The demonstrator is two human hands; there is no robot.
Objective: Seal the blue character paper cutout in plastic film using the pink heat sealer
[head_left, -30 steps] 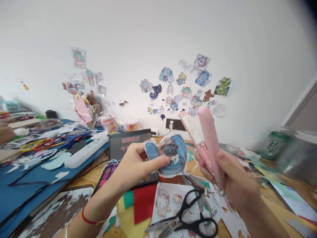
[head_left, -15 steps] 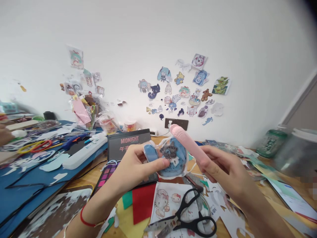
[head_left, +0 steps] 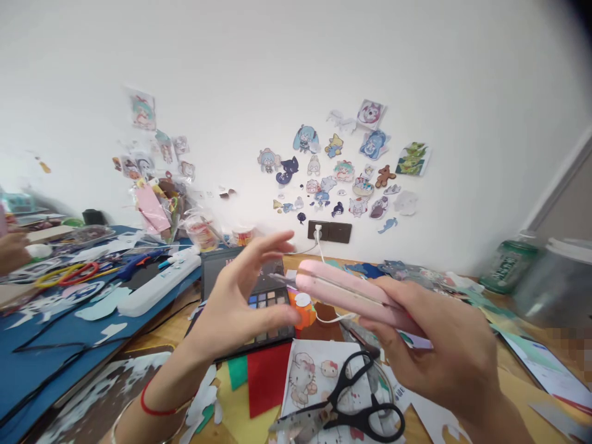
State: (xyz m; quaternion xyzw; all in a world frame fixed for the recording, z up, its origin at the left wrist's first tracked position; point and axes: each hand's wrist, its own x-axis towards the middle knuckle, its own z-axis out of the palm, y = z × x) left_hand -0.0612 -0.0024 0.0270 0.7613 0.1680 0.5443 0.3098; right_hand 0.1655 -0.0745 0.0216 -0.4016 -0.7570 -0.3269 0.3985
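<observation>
My right hand (head_left: 435, 345) grips a pink hair straightener (head_left: 351, 293); its long body points left, with a narrow gap between its two arms. My left hand (head_left: 245, 296) is held up to the left of its tip, thumb and fingers apart and nothing between them. A thin greyish sliver (head_left: 282, 279) shows by the straightener's tip; I cannot tell what it is. Below lie black-handled scissors (head_left: 342, 401) on a white sheet printed with cartoon cats (head_left: 300, 376). A small orange object with a white top (head_left: 303, 311) stands behind, near a white cord (head_left: 335, 319).
An eyeshadow palette (head_left: 271, 333) lies open behind my left hand. Red felt (head_left: 268, 382) and yellow felt (head_left: 229, 394) are in front. On the left, a blue mat (head_left: 41, 364) holds a white power strip (head_left: 160, 283) and clutter. Another person's hand (head_left: 13, 251) shows at the left edge.
The blue padded figure that was in my left hand is out of sight, and that hand has opened. My right hand has lowered and turned the straightener so its gap faces me.
</observation>
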